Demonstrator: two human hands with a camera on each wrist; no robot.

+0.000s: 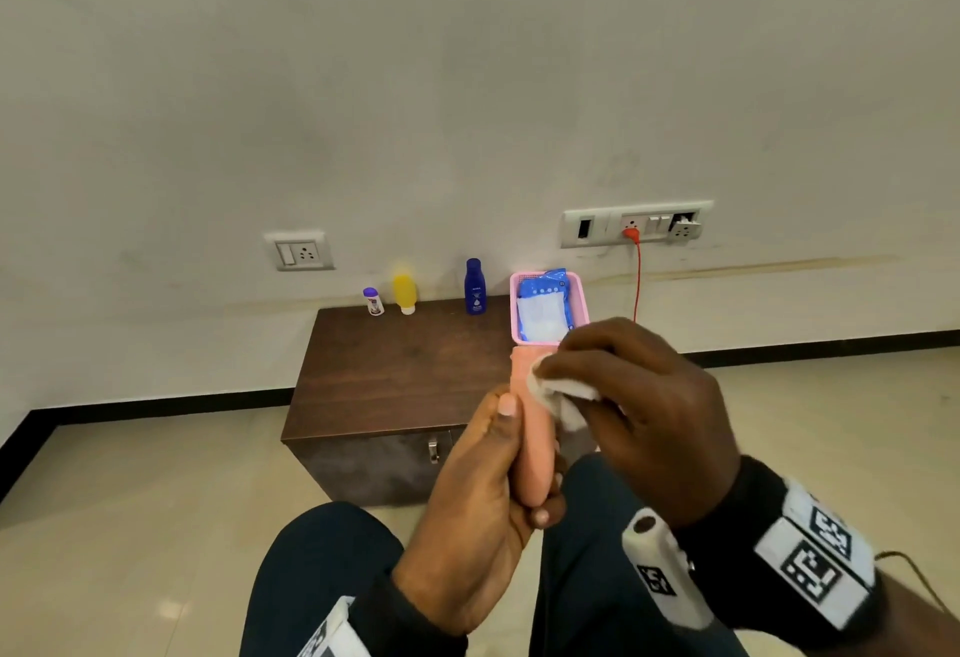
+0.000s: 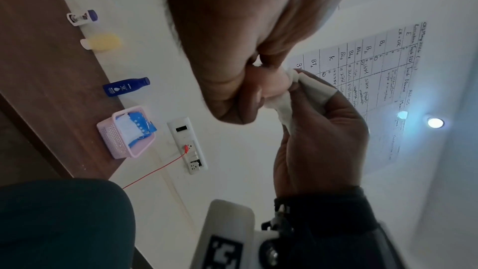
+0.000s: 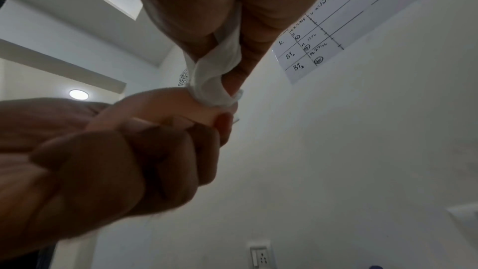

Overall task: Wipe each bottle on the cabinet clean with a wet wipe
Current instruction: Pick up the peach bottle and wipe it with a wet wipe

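My left hand (image 1: 488,490) grips a peach-coloured bottle (image 1: 532,443) in front of the cabinet, above my knees. My right hand (image 1: 623,386) pinches a crumpled white wet wipe (image 1: 558,396) against the bottle's upper part; in the right wrist view the wipe (image 3: 214,89) wraps over the bottle's end (image 3: 165,105). Three bottles stand along the back of the dark wooden cabinet (image 1: 405,376): a small white one with a purple cap (image 1: 373,301), a yellow one (image 1: 404,293) and a dark blue one (image 1: 475,287).
A pink basket (image 1: 581,300) holding a blue wet-wipe pack (image 1: 543,303) sits at the cabinet's back right corner. A red cable (image 1: 637,277) hangs from the wall socket strip (image 1: 636,223) beside it. My knees (image 1: 311,563) are below the hands, over a tiled floor.
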